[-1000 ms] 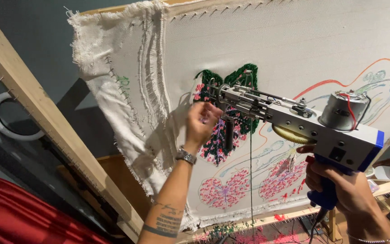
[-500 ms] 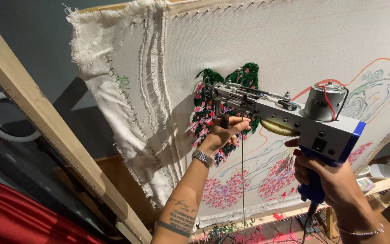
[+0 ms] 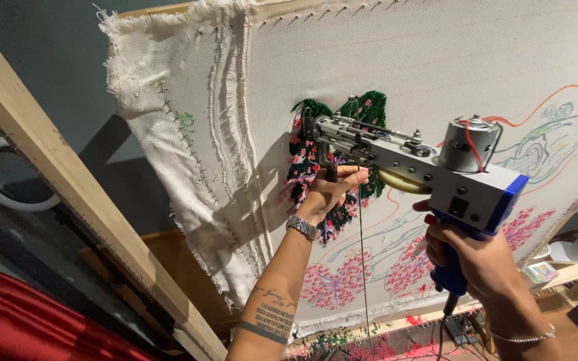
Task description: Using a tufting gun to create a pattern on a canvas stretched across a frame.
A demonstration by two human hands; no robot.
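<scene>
Metal tufting gun [image 3: 409, 157] gripped by both hands.

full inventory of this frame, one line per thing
tufting gun: 1, grey and blue, centre, nose at the cloth
backing cloth: 1, off-white, stretched on the frame
tufted patch: 1, green and pink, behind the gun's nose
pink tufted shapes: several, lower cloth
wooden frame: 1, pale, left
yarn strand: 1, dark, hanging below the gun
red fabric: 1, bottom left
left hand: front handle
right hand: blue grip
</scene>
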